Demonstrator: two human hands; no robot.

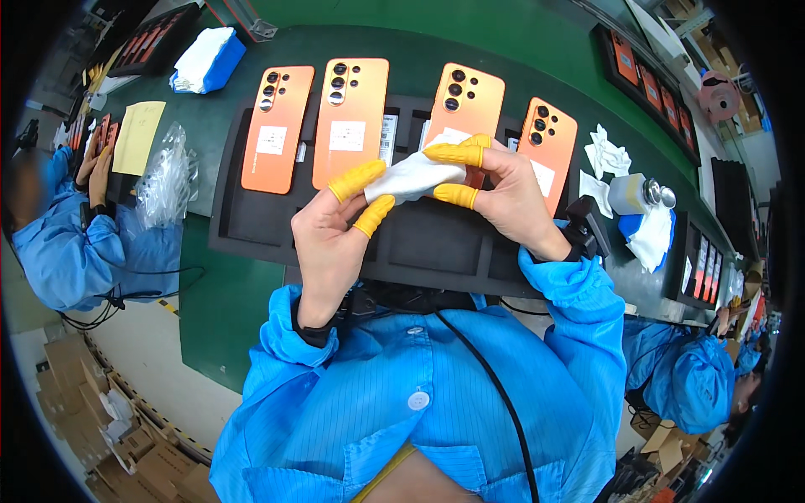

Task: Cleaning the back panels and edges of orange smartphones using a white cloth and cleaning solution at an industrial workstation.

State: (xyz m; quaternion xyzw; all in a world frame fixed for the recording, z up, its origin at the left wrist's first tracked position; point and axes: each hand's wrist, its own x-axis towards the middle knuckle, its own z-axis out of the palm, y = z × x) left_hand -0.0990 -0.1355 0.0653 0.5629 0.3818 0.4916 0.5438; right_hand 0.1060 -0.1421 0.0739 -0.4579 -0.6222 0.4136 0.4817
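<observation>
In front of me my left hand (329, 243) and my right hand (518, 199) pinch a folded white wipe (414, 176) from either side. Yellow finger cots cover the thumb and some fingertips of each hand. Below the wipe lies a black foam tray (432, 247) with recesses. Several orange phones rest along it, backs up: one at the far left (279, 109), another beside it (350, 117), a third (471, 105) behind the wipe, and one at the right (549, 151). White labels are stuck on their backs. The wipe and my right hand partly cover the third phone.
Crumpled wipes (605, 153), a dispenser bottle (629, 194) and a blue box of wipes (651, 239) stand at the right. Back left is another blue box (220, 63); clear plastic bags (166, 180) lie nearer. A co-worker (84, 243) sits at the left, another (683, 377) at the right.
</observation>
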